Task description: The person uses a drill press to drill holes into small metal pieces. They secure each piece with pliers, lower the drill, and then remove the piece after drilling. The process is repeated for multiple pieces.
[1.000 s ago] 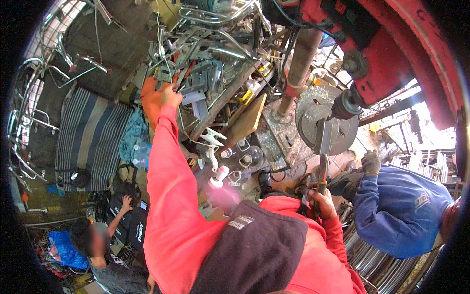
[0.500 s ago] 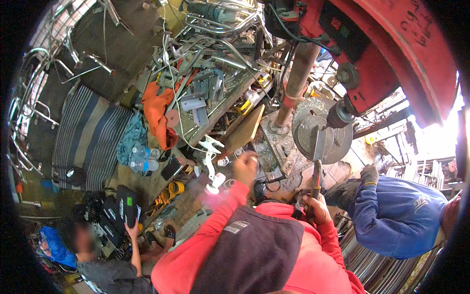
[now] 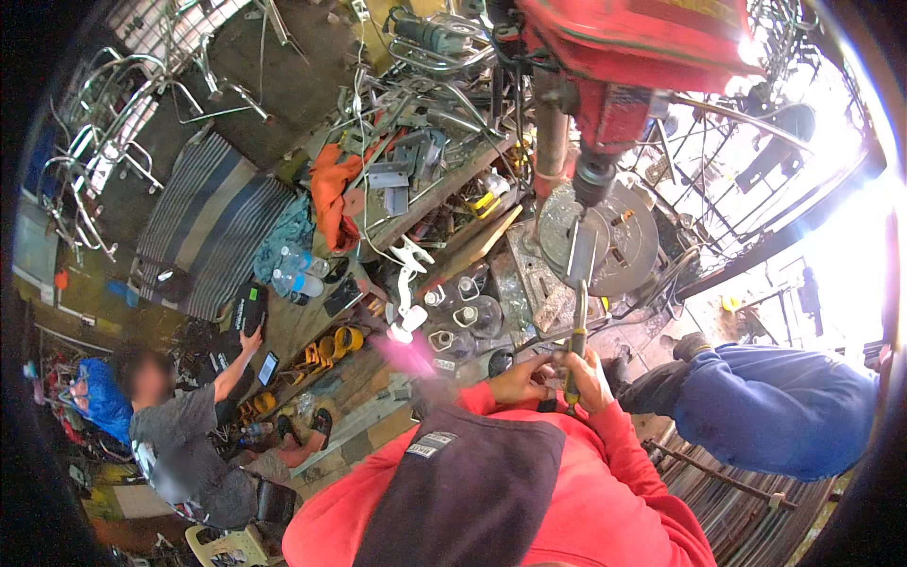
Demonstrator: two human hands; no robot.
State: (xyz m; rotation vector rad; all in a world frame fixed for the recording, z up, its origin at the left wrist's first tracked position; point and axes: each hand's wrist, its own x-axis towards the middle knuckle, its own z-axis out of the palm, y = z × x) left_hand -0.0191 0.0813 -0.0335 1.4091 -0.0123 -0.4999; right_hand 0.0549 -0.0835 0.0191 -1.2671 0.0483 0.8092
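Note:
My right hand (image 3: 591,380) is closed around pliers (image 3: 577,342) with yellow on the handles. The plier jaws hold a flat strip of metal (image 3: 580,255), which lies over the round drill-press table (image 3: 631,248). Above the strip's far end is the drill chuck (image 3: 595,180); whether a bit touches the metal I cannot make out. My left hand (image 3: 522,381) is beside the plier handles with its fingers curled in. What those fingers hold, if anything, is hidden.
The red drill press (image 3: 633,47) overhangs the far side. Large clear bottles (image 3: 480,316) and a white clamp lamp (image 3: 406,283) stand left of my hands. A person in blue (image 3: 784,406) is close on the right; another (image 3: 194,425) sits at left holding a black box (image 3: 249,307).
My left hand has moved right, from near the bottles to beside my right hand. The view has shifted, so the drill press appears higher. The pliers still hold the metal strip.

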